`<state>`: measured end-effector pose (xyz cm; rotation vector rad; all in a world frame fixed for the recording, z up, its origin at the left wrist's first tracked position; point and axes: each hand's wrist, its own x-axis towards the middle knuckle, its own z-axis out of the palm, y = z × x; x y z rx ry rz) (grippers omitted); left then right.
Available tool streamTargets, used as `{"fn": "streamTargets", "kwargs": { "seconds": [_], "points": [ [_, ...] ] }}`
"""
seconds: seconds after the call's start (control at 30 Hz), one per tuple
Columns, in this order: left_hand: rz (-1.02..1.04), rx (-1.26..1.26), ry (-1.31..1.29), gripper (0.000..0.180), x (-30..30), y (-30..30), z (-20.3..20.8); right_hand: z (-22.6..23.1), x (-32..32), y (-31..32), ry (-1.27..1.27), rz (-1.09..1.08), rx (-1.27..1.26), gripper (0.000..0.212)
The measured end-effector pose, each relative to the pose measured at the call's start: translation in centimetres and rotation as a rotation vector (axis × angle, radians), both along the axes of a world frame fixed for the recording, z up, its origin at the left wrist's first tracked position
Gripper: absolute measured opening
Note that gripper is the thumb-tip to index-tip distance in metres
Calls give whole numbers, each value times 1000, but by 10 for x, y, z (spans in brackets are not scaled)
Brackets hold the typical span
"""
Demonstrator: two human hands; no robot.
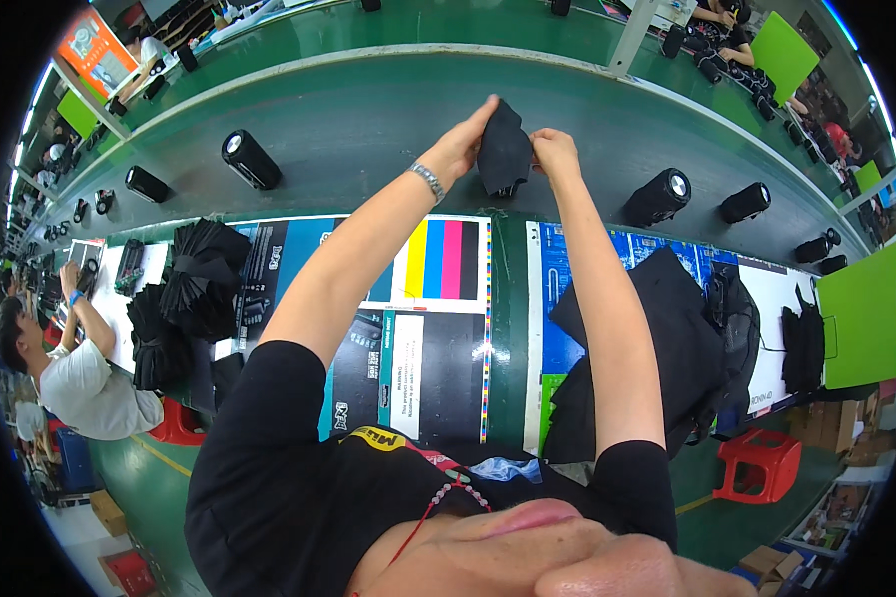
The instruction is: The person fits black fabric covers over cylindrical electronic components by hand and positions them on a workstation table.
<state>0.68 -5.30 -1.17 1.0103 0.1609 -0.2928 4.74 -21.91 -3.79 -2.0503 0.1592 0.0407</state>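
Observation:
Both my arms reach out over the dark conveyor belt. A piece of black cloth (pixel 505 149), perhaps a soft bag, hangs upright between my hands. Its left edge is in my left hand (pixel 458 145), which wears a metal watch band, with fingers along the cloth. On the opposite edge, my right hand (pixel 556 154) pinches the cloth between thumb and fingers. A small dark part shows under the cloth's lower end; the cloth covers most of whatever stands there. Nearest on the belt are black cylindrical speakers, one to the left (pixel 251 159) and one to the right (pixel 657 197).
A workbench covered with printed sheets (pixel 438 261) lies between me and the belt (pixel 368 119). Black cloth pieces (pixel 657 338) are heaped at right, bundled ones (pixel 204 264) at left. A co-worker (pixel 80 368) sits far left. A red stool (pixel 759 466) stands right.

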Motion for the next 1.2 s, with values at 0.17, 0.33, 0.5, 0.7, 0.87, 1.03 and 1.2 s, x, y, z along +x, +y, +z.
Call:
{"fn": "streamTargets", "kwargs": {
  "seconds": [0.17,0.33,0.5,0.7,0.87,1.03,1.2],
  "points": [
    [-28,31,22,30,9,-7,-15,2,-13,-1,3,34,357,16],
    [-25,582,-213,25,28,-9,-61,-44,-7,-23,-88,22,116,17],
    [135,1450,-856,19,61,-11,-135,-63,-4,-35,-163,6,-87,18],
    [320,549,-797,18,84,6,-188,-48,-17,-27,-224,65,-188,18],
    [288,738,-831,20,79,-9,-186,-44,-25,-40,-180,45,-323,17],
    [256,908,-862,21,86,-15,-181,-39,-21,-50,-229,78,-435,18],
    [281,934,-821,26,88,5,-153,-15,-16,-38,-298,126,-474,19]
  ]
}}
